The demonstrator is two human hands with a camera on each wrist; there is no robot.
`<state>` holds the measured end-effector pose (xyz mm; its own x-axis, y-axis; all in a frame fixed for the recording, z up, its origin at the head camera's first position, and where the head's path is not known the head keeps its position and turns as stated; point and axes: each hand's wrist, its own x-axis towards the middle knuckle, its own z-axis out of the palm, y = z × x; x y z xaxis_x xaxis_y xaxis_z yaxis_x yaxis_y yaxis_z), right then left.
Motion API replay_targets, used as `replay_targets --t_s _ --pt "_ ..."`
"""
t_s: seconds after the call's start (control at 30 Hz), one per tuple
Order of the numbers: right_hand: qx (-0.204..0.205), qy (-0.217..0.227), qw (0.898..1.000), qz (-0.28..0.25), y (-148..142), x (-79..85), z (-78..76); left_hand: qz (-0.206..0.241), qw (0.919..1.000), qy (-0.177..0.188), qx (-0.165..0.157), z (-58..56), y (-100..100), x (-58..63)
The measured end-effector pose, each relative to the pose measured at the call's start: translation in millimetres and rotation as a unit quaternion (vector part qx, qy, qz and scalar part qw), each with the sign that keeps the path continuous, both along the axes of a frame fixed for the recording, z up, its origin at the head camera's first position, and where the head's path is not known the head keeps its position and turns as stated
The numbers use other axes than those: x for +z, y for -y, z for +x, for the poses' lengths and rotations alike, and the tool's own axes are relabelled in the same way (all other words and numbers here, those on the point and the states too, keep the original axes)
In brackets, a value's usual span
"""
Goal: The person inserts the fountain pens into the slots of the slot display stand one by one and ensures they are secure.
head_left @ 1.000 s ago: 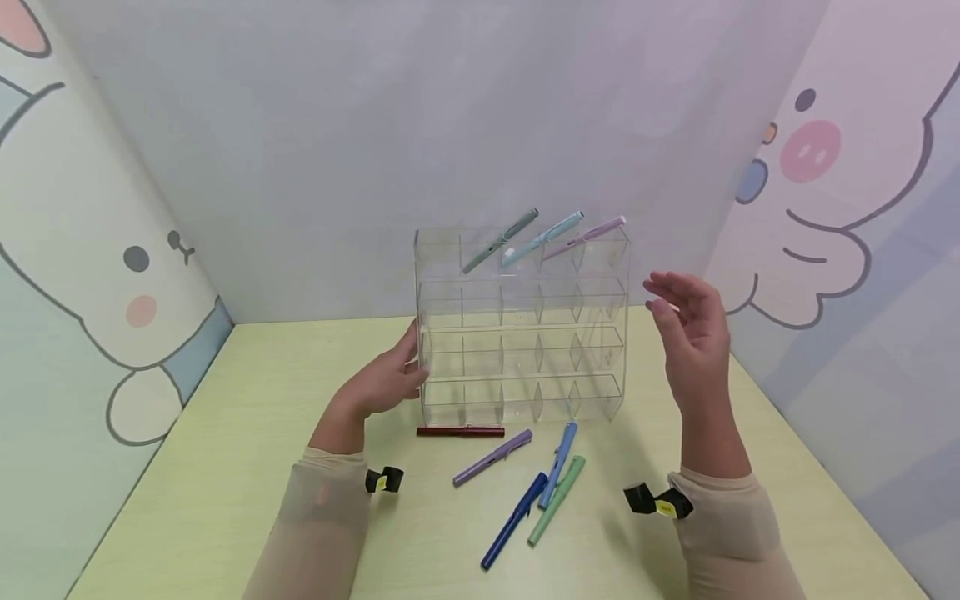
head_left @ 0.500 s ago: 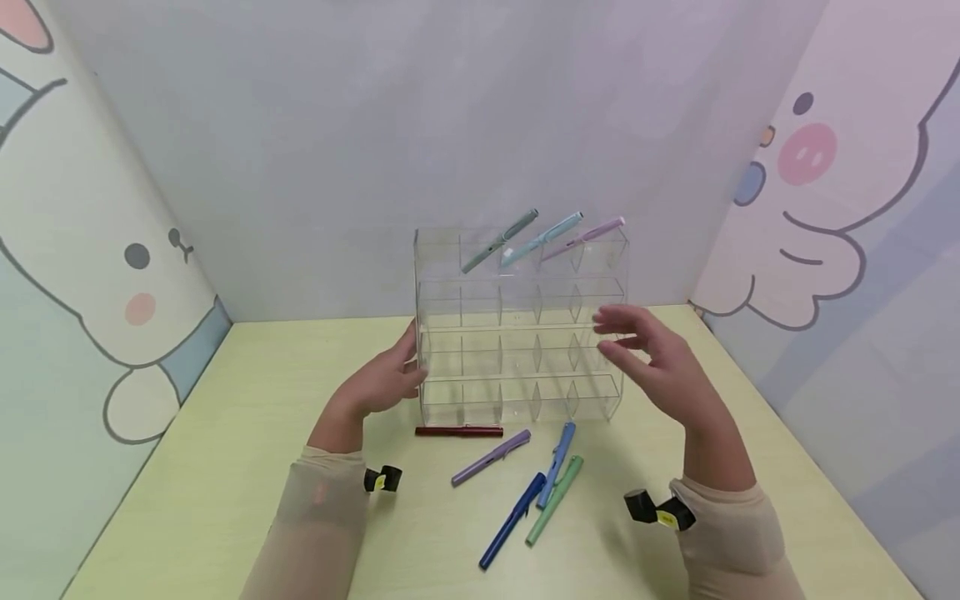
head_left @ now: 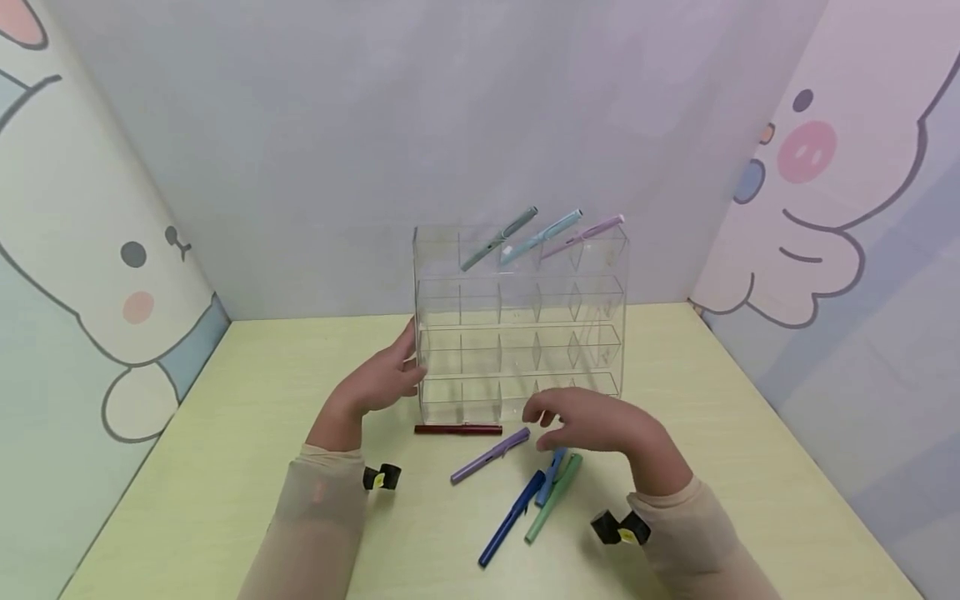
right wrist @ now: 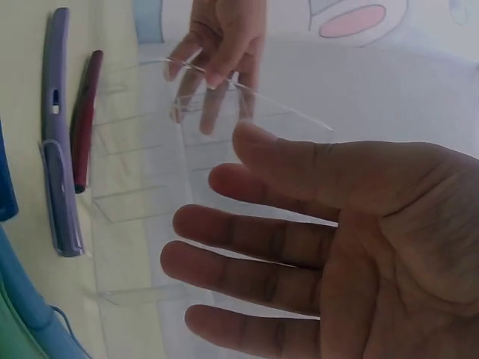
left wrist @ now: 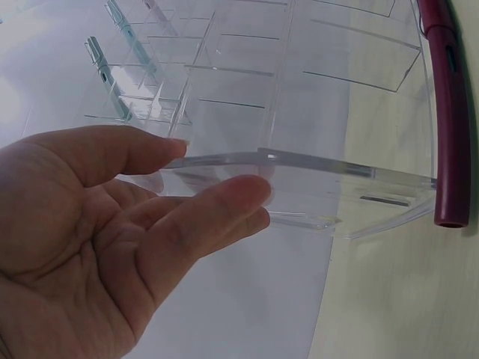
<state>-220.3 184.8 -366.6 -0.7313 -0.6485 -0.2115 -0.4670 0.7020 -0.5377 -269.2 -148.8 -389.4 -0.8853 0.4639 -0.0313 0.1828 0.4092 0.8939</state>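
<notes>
A clear acrylic pen rack (head_left: 480, 327) with tiers of compartments stands upright on the table. My left hand (head_left: 378, 382) holds its left side edge, also seen in the left wrist view, thumb and fingers either side of the panel. My right hand (head_left: 600, 421) hovers before the rack's lower right, fingers loosely bent and spread, holding nothing. Below it a light blue pen (head_left: 551, 479) is partly hidden. Around lie a purple pen (head_left: 490, 457), a green pen (head_left: 553, 500), a dark blue pen (head_left: 512, 518) and a dark red pen (head_left: 458, 430).
In the rack's top tier lean a grey-green pen (head_left: 498, 239), a pale blue pen (head_left: 542, 237) and a lilac pen (head_left: 583, 237). The pale yellow table (head_left: 300, 358) meets a plain back wall (head_left: 337, 167). Side walls carry cartoon animals.
My right hand has come from the rack's right side, down and left, to just above the loose pens. The left hand stays on the rack's edge, and the pens have not moved.
</notes>
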Motion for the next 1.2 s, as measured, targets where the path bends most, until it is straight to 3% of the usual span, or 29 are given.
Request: replay_targets --t_s 0.57,1.2 --pt "0.045 0.001 0.989 0.14 34 -41.4 4.8 0.009 0.9999 0.013 -0.006 0.9 1 -3.1" --pt "0.085 -0.025 0.982 0.165 41 -48.1 6.2 0.001 1.0 0.007 -0.002 -1.5 1 -3.0"
